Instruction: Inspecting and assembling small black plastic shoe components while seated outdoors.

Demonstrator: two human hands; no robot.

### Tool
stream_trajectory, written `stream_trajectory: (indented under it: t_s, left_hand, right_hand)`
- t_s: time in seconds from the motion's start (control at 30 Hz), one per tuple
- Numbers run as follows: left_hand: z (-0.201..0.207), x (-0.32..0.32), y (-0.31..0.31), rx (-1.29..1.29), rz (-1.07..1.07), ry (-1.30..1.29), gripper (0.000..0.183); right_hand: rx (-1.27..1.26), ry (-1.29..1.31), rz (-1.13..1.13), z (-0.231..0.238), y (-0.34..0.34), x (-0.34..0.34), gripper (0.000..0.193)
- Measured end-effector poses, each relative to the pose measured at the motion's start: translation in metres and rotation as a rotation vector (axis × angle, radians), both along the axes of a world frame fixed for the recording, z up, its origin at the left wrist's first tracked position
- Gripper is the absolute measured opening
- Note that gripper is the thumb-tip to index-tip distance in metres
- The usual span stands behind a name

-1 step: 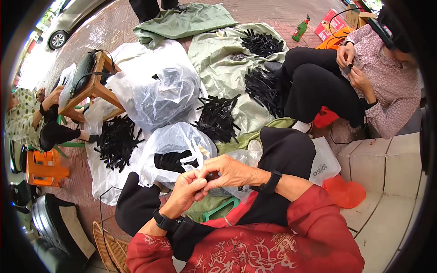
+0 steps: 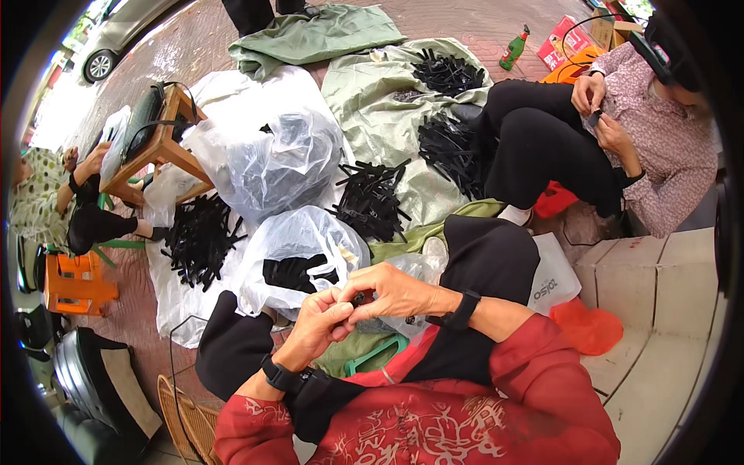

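Observation:
My left hand (image 2: 316, 319) and my right hand (image 2: 399, 293) meet above my lap, fingertips pinched together. Between them is a small dark piece (image 2: 359, 299), mostly covered by the fingers, so its kind cannot be made out. Just beyond my hands, a clear plastic bag (image 2: 260, 260) stands with its mouth open, black strips (image 2: 291, 273) inside it. Further off, a heap of loose black strips (image 2: 370, 200) lies on the ground sheets.
Another large plastic bag (image 2: 271, 170) stands behind, with more black strip piles (image 2: 200, 242) around it. A wooden stool (image 2: 159, 143) is at left, an orange stool (image 2: 77, 285) nearer. On the right, a co-worker (image 2: 659, 147) sits holding a small dark piece. Tiled steps (image 2: 659, 310) run alongside.

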State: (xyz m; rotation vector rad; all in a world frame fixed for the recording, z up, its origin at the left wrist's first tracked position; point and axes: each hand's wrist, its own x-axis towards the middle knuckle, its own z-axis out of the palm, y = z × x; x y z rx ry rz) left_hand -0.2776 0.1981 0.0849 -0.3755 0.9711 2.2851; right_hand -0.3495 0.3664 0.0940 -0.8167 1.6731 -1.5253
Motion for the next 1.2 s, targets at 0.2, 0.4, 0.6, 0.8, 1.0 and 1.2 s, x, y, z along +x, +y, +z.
stream_trajectory:
  t_s: [0.2,0.4,0.6,0.8,1.0,1.2]
  left_hand:
    - [-0.003,-0.001,-0.003,0.091,0.057,0.096,0.012]
    - [0.001,-0.008,-0.003,0.035,0.064,0.113,0.013]
    - [0.010,-0.012,-0.008,0.064,-0.059,0.160,0.013]
    - [0.009,-0.009,-0.005,0.042,-0.055,0.188,0.010]
    - [0.017,-0.011,-0.008,0.040,-0.068,0.209,0.010]
    - [0.020,-0.009,-0.010,0.136,-0.066,0.145,0.011]
  right_hand:
    - [-0.127,-0.205,-0.075,0.002,0.007,-0.006,0.022]
    - [-0.173,-0.290,-0.080,0.013,0.011,-0.012,0.021]
    - [-0.152,-0.320,-0.071,0.020,0.012,-0.014,0.020]
    - [-0.139,-0.284,-0.007,0.022,0.011,-0.016,0.021]
    - [-0.167,-0.388,0.002,0.025,0.009,-0.016,0.021]
    - [-0.165,-0.264,0.007,0.022,0.010,-0.020,0.020]
